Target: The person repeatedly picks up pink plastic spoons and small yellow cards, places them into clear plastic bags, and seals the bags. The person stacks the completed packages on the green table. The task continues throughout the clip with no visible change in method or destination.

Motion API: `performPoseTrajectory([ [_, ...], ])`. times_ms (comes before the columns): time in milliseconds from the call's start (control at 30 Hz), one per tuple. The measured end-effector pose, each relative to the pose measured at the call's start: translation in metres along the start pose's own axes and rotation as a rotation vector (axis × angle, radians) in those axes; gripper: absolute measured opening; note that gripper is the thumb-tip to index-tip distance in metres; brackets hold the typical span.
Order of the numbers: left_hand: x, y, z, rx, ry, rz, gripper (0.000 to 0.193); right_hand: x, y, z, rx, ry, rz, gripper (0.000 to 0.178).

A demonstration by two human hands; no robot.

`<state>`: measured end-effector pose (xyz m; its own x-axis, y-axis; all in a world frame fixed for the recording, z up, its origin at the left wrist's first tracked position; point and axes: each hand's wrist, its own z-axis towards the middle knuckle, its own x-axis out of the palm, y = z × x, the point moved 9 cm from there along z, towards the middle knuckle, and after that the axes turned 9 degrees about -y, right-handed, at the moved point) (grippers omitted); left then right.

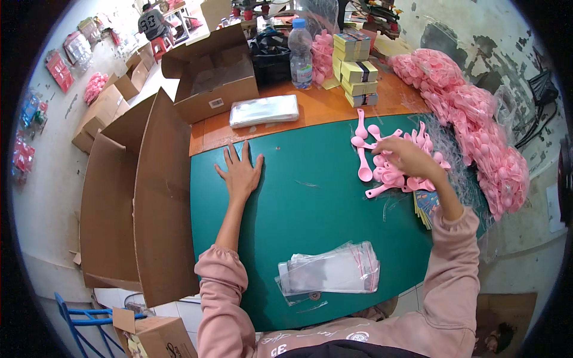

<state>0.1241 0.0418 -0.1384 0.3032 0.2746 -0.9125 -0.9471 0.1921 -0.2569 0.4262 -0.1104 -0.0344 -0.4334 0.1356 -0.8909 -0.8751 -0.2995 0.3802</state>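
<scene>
Pale pink sweatshirt (447, 274), gathered cuffs (219, 253), white print (358, 336).

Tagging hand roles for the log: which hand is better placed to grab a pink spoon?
Right, most likely: the right hand is already at the pile of pink spoons, while the left hand lies spread on the green tabletop, well away from them.

Bright, washed-out upper left, dark fisheye rim

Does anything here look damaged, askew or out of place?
Yes. The wall at upper right looks damaged: paint has flaked off in patches. The clear bags at lower middle lie askew, edges misaligned. The pink spoons by the right hand lie jumbled, pointing different ways.
</scene>
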Motion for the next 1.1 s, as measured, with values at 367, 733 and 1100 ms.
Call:
performPoseTrajectory([
  [367,-0.058,-0.079,-0.105,0.221,0.269,-0.907,0.028,0.049,0.042,-0.037,0.123,-0.086,-0.234,0.016],
  [733,-0.046,-0.145,-0.184,0.621,0.808,-0.787,0.025,0.057,0.059,-0.044,-0.046,-0.280,-0.588,0.022],
  [1100,-0.019,-0.119,-0.146,0.039,0.932,-1.498,0.015,-0.020,0.077,-0.070,0.085,-0.999,-0.135,0.019],
])
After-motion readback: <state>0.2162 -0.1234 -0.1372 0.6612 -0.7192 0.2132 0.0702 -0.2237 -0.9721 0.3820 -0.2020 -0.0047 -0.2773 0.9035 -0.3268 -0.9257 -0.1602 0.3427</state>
